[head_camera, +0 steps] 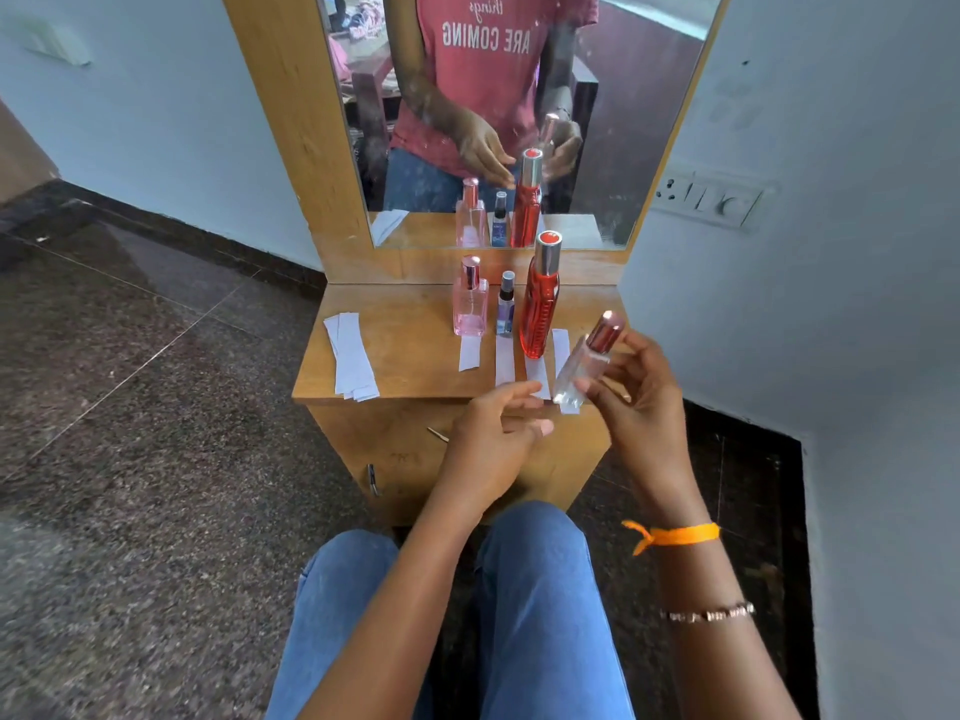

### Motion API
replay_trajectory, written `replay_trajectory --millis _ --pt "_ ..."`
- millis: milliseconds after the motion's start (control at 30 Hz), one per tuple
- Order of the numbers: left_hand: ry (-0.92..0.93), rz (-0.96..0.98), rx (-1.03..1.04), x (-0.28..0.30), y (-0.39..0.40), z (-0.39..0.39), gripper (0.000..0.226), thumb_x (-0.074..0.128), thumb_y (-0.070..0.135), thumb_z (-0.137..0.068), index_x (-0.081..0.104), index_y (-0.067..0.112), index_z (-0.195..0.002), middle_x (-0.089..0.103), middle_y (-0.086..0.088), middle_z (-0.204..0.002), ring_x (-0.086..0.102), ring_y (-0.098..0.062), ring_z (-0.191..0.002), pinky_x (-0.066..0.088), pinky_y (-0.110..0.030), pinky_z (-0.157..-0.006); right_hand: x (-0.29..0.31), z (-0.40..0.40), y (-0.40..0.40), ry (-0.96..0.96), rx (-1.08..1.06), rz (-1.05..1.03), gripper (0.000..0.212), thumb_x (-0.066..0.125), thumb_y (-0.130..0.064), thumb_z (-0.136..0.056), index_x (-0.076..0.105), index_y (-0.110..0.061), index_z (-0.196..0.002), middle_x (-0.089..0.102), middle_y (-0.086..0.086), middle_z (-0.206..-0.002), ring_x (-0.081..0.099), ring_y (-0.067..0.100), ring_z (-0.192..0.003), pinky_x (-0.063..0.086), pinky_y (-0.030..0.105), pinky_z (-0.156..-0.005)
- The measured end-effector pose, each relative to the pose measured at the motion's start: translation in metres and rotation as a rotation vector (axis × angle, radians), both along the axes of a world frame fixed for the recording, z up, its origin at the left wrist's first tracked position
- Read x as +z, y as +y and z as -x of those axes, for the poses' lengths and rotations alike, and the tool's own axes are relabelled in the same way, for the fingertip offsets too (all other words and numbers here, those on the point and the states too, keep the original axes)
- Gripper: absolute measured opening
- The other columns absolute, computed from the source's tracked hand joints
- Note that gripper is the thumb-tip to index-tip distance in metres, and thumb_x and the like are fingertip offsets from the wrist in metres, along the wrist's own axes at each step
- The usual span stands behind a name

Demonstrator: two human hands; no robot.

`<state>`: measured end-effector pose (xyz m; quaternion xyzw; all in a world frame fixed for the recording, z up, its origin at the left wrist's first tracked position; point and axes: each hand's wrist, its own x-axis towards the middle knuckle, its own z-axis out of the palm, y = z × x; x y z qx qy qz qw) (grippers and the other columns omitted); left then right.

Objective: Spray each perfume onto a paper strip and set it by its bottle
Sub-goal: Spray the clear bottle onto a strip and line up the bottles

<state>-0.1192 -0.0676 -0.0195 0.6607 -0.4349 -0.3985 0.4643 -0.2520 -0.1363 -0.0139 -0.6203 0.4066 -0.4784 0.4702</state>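
Observation:
My right hand (636,392) holds a clear perfume bottle with a shiny dark-red cap (584,358), tilted, above the table's front right corner. Just left of it my left hand (498,433) hangs open with nothing in it. On the wooden table (410,350) three bottles stand in a row: a pink one (470,301), a small blue one (505,306) and a tall red one (540,304). A white paper strip lies in front of each: the pink bottle's strip (469,352), the blue bottle's strip (504,366), the red bottle's strip (537,374). A fourth strip (561,350) lies right of the red bottle.
A stack of spare paper strips (352,362) lies on the table's left side. A mirror (509,111) in a wooden frame rises behind the bottles. Walls close in on both sides, with a switch panel (706,200) on the right wall. My knees are under the table's front.

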Motion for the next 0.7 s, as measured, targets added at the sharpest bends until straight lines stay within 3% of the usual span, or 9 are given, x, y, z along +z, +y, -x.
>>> replay_trajectory --millis 100,200,433,567,700 --pt "-0.003 0.009 0.05 -0.001 -0.001 -0.01 0.028 0.065 0.013 -0.084 0.065 0.027 -0.108 0.067 0.013 -0.101 0.061 0.0 -0.093 0.045 -0.016 -0.082 -0.003 -0.01 -0.034 0.01 -0.095 0.048 0.055 0.063 0.007 -0.082 0.047 -0.036 -0.111 0.065 -0.007 -0.098 0.062 0.0 -0.089 0.049 0.022 -0.084" --pt "-0.005 0.037 0.09 0.0 -0.002 -0.017 0.023 0.064 0.011 -0.085 0.067 0.03 -0.097 0.069 0.012 -0.097 0.062 0.002 -0.091 0.044 -0.01 -0.077 -0.009 -0.021 -0.064 0.068 -0.144 0.081 0.052 0.063 0.002 -0.083 0.043 -0.03 -0.118 0.063 -0.012 -0.091 0.06 -0.009 -0.085 0.048 0.012 -0.081" --pt "-0.014 0.053 0.125 0.0 -0.001 -0.031 0.023 0.061 0.011 -0.086 0.067 0.033 -0.092 0.068 0.018 -0.094 0.06 0.006 -0.088 0.042 0.0 -0.072 -0.024 -0.033 -0.092 0.188 -0.109 0.091 0.056 0.067 -0.006 -0.084 0.038 -0.021 -0.129 0.064 0.001 -0.103 0.063 0.013 -0.098 0.047 0.018 -0.086" --pt "-0.003 0.045 0.12 0.0 0.0 -0.033 0.026 0.061 0.01 -0.086 0.067 0.036 -0.088 0.068 0.02 -0.092 0.059 0.011 -0.085 0.042 0.001 -0.072 -0.028 -0.034 -0.094 0.229 -0.094 0.076 0.056 0.066 -0.008 -0.086 0.035 -0.024 -0.129 0.065 0.006 -0.109 0.062 0.016 -0.101 0.049 0.026 -0.09" --pt "0.003 0.039 0.115 -0.001 0.0 -0.033 0.028 0.061 0.01 -0.086 0.066 0.037 -0.086 0.068 0.02 -0.092 0.058 0.013 -0.085 0.041 0.002 -0.071 -0.029 -0.035 -0.093 0.252 -0.088 0.069 0.057 0.066 -0.008 -0.086 0.035 -0.025 -0.13 0.062 0.002 -0.109 0.06 0.013 -0.1 0.047 0.022 -0.089"
